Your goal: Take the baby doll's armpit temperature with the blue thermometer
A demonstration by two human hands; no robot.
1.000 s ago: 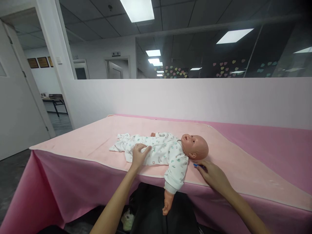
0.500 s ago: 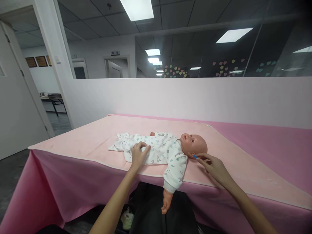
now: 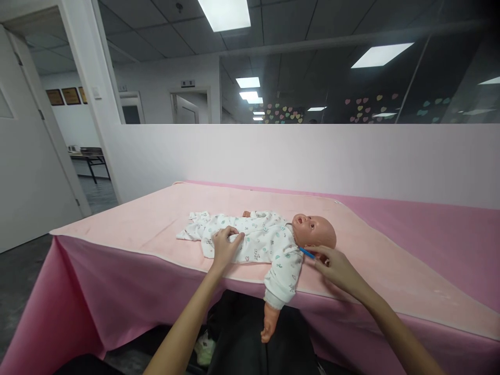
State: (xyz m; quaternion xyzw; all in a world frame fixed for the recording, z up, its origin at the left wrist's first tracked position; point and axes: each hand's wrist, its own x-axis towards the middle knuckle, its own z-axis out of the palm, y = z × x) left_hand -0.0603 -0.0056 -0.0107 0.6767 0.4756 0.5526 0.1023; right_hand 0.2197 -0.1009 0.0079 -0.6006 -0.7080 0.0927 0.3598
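Doll [image 3: 318, 230] inside white patterned outfit [image 3: 265, 240], blue stick [image 3: 307, 252] in right hand [image 3: 339, 268]

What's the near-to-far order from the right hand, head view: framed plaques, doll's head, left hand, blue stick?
From the right hand:
1. Blue stick: in its grip, pointing left.
2. Doll's head: just beyond the hand.
3. Left hand: off to the left, on the doll's white outfit.
4. Framed plaques: far left, in the background.
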